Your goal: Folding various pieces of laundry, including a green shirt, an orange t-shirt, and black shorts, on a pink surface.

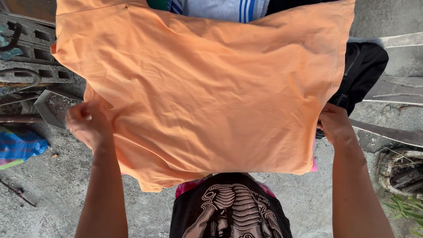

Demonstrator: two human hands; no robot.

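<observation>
A large orange shirt (211, 83) is spread out in front of me and fills most of the view. My left hand (86, 123) grips its left edge with closed fingers. My right hand (335, 123) holds its right edge near a black garment (363, 70). Behind the orange shirt's top edge, a white cloth with blue stripes (220, 9) shows. My own black printed shirt (229, 207) appears at the bottom.
Rough concrete ground (57, 194) lies below. Rusty metal parts and concrete blocks (31, 75) sit at the left, with a blue cloth (20, 145) beside them. Wooden planks (392, 92) lie at the right, and a round rubble-filled drain (403, 172) is at the lower right.
</observation>
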